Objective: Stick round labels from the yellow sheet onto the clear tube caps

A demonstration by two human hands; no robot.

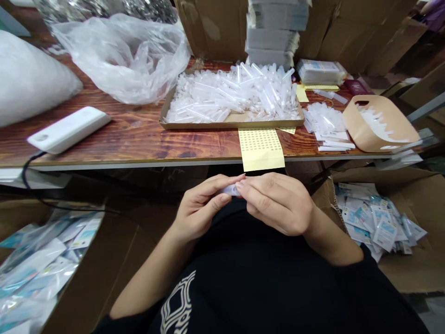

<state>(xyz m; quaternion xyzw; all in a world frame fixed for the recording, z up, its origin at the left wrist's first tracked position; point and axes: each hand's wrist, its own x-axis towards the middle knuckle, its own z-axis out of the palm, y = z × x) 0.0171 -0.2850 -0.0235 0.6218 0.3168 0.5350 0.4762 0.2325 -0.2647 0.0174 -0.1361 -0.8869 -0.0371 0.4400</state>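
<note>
Close to my body, just below the table edge, both hands meet around a small whitish plastic tube (229, 189). My left hand (203, 202) pinches it between thumb and fingers. The fingertips of my right hand (276, 202) close on its right end, which they partly hide. Beyond my hands, a yellow sheet of small stickers (262, 146) hangs over the table edge. Behind it, a shallow cardboard tray (229, 124) is heaped with clear plastic tubes (239, 90).
A white heat-sealer-like device (69, 130) with a black cable lies left, near clear plastic bags (128, 60). At right are a tan basket (380, 123) and small clear pieces (325, 118). Boxes of packaged cards (382, 222) stand below on both sides. Stacked packs (273, 35) rise behind.
</note>
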